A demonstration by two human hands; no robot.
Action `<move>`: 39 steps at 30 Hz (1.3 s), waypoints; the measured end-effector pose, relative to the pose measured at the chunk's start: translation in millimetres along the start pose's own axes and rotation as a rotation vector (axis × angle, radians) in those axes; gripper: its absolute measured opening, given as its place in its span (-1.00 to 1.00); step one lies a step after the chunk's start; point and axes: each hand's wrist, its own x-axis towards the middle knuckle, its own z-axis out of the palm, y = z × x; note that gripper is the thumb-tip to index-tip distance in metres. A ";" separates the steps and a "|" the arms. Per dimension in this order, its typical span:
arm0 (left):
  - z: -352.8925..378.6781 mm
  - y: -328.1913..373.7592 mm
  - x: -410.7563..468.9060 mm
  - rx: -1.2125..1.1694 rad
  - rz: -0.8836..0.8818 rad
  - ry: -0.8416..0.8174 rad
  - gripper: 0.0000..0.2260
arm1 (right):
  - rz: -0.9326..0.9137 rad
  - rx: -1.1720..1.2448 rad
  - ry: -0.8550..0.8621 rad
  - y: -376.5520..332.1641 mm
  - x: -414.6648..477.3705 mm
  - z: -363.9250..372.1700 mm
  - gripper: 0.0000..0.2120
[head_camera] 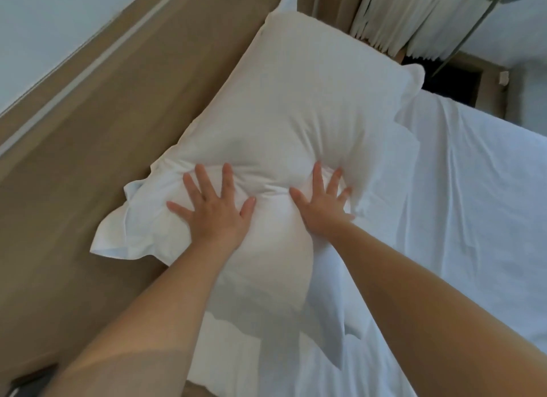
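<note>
Filling the right half of the frame, the white bed sheet (pixel 461 207) lies under our arms; a tan headboard (pixel 88 130) slants across the left; between them, at frame centre, the white pillow (pixel 296 100) leans against that headboard; we press it with our left hand (pixel 216 210) and right hand (pixel 322 204), fingers spread flat and straight, sinking into the cloth, gripping nothing.
</note>
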 end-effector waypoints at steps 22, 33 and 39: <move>105.3 83.2 -239.6 -0.097 -0.004 -0.205 -0.29 | -0.469 -0.644 -0.189 211.0 -91.0 34.9 -0.34; 148.2 -3.9 -458.7 -0.214 -0.388 -0.345 -0.27 | -0.925 -1.062 -0.306 208.4 -237.0 96.9 -0.38; 208.1 -54.1 -689.7 -0.426 -0.914 -0.463 -0.29 | -1.285 -1.132 -0.495 188.1 -409.5 200.1 -0.40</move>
